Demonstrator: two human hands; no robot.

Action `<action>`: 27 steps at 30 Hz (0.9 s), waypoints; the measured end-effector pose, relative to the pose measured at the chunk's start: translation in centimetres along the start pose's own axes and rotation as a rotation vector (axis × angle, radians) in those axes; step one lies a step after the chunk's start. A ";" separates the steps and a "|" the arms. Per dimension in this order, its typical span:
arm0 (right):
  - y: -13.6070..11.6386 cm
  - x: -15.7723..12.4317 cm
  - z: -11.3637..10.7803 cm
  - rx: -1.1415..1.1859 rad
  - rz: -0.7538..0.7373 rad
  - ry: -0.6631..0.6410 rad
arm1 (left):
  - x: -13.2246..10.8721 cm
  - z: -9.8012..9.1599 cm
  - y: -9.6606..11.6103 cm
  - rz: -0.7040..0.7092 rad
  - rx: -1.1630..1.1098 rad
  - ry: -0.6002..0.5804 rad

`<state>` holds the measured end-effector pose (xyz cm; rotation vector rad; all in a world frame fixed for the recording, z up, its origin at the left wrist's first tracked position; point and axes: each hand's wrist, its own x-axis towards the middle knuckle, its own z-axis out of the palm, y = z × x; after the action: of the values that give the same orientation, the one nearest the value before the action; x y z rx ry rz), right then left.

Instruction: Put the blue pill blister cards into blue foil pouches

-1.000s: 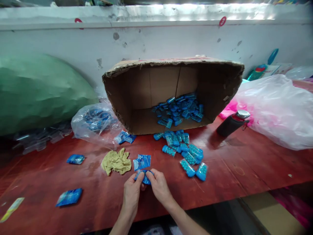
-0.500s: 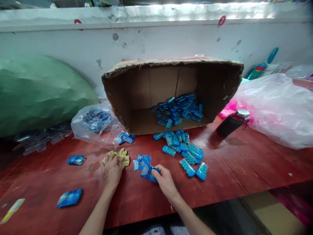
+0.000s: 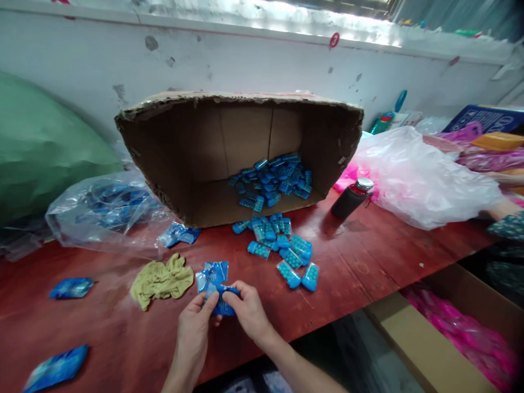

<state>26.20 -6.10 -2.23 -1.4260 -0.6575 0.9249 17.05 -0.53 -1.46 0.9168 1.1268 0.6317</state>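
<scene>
Between my two hands is a small blue printed packet (image 3: 223, 307), pinched along its upper edge by thumbs and fingers. My left hand (image 3: 197, 322) grips its left side and my right hand (image 3: 248, 308) its right side. Just behind it, a second blue packet (image 3: 216, 271) lies flat on the red table (image 3: 344, 284). A crumpled yellow-green cloth (image 3: 161, 281) rests left of my hands. Further left lie two filled blue packets, one nearer (image 3: 57, 368) and one farther (image 3: 71, 287). Several small clear bottles of blue beads (image 3: 292, 256) are spread right of my hands.
A cardboard box (image 3: 239, 101) on its side opens toward me, with more bead bottles inside. Left are a clear plastic bag (image 3: 67, 218) and a big green sack (image 3: 45, 142). A black flask (image 3: 350, 199) and white plastic bag (image 3: 426, 180) stand right. Another person's sleeve (image 3: 507, 226) shows at far right.
My left hand has let go of the cloth and moved right to the packet that my right hand holds. The view has turned to the right.
</scene>
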 end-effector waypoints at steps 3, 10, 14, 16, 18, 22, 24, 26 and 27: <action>-0.8 -0.6 -2.4 -0.284 -0.167 0.034 | 0.2 0.1 0.0 -0.056 -0.101 -0.034; -0.7 -0.8 -10.6 -1.381 -0.123 0.416 | 0.3 -1.4 0.1 -0.291 -0.250 -0.025; 1.1 -0.8 -8.7 -1.384 -0.142 0.327 | 0.1 -1.4 0.3 -0.378 -0.275 0.001; 1.5 -0.7 -7.0 -1.213 -0.222 0.260 | 0.1 -1.3 0.3 -0.400 -0.273 0.002; 1.2 -0.8 -5.7 -0.965 -0.308 0.192 | 0.1 -1.4 0.3 -0.401 -0.260 0.005; -0.9 -1.6 -4.5 -0.683 -0.455 0.099 | 0.1 -1.4 0.1 -0.380 -0.263 0.029; -1.7 -2.1 -4.2 -0.696 -0.522 0.034 | 0.2 -1.3 0.0 -0.378 -0.270 0.031; -2.1 -2.5 -3.9 -0.739 -0.568 -0.013 | 0.2 -1.2 0.0 -0.370 -0.275 0.020; -2.1 -2.6 -3.7 -0.767 -0.582 -0.024 | 0.2 -1.2 0.0 -0.368 -0.276 0.013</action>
<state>28.27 -10.12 -0.03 -1.7254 -1.4529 0.2158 16.03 -0.02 -1.75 0.4543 1.1501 0.4744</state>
